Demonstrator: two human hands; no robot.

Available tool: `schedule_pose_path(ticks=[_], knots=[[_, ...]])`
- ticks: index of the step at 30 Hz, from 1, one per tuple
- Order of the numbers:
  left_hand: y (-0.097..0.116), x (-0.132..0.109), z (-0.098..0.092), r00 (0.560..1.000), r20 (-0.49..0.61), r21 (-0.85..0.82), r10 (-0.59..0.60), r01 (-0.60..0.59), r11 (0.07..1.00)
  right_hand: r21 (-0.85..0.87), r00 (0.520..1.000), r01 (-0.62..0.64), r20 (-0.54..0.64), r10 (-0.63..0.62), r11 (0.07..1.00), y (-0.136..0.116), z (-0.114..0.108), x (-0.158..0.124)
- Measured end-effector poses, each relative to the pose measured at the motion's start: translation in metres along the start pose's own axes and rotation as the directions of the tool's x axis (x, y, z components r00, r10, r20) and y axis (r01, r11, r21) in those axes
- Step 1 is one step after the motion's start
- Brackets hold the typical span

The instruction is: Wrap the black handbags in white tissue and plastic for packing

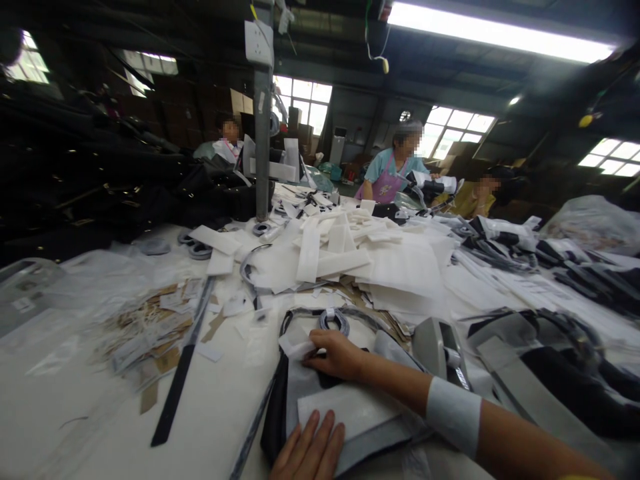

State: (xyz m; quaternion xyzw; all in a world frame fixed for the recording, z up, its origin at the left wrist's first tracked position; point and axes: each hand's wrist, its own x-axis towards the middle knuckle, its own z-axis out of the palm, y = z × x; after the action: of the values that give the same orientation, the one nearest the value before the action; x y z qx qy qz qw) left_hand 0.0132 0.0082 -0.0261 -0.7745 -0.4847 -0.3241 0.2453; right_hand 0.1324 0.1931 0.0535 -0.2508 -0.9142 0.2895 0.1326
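Observation:
A black bag [274, 407] with a grey panel lies on the white table in front of me. On it rests a rectangular white foam sheet [350, 407]. My left hand [310, 450] lies with fingers stretched out over the bag's near part, at the foam sheet's lower left edge. Higher up, my right hand [337, 357] pinches a thin, translucent white piece [296, 344] near the bag's top. Just beyond that hand sits a plastic-wrapped ring-like coil [336, 321]. A pale grey wrap [454, 412] circles my right forearm.
White foam pieces [345, 247] are heaped ahead. A grey tape dispenser [434, 347] stands right of the bag, near more black bags [565, 380]. Leftward lie paper scraps [150, 327] and a black strap [175, 393]. A metal post [262, 133] rises behind; several people work across the table.

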Motion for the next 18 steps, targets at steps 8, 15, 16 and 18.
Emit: schedule_pose_path(ticks=[8, 15, 16, 18], knots=[[0.003, -0.006, 0.002, 1.0, 0.001, -0.035, -0.027, 0.027, 0.999, -0.267, 1.0, -0.028, -0.01, 0.026, 0.963, -0.009, 0.008, -0.007], [-0.004, 0.003, -0.011, 0.997, 0.065, -0.013, 0.037, -0.036, 0.999, -0.336, 0.997, 0.043, 0.082, -0.016, 0.941, -0.019, 0.001, -0.005], [-0.006, 0.004, -0.013, 0.995, 0.072, -0.004, 0.063, -0.063, 0.998, -0.33, 0.996, 0.053, 0.089, -0.025, 0.942, -0.019, -0.002, -0.007], [-0.009, 0.007, -0.015, 0.991, 0.081, 0.014, 0.108, -0.109, 0.994, -0.319, 0.995, 0.065, 0.092, -0.037, 0.946, -0.019, -0.005, -0.012]])
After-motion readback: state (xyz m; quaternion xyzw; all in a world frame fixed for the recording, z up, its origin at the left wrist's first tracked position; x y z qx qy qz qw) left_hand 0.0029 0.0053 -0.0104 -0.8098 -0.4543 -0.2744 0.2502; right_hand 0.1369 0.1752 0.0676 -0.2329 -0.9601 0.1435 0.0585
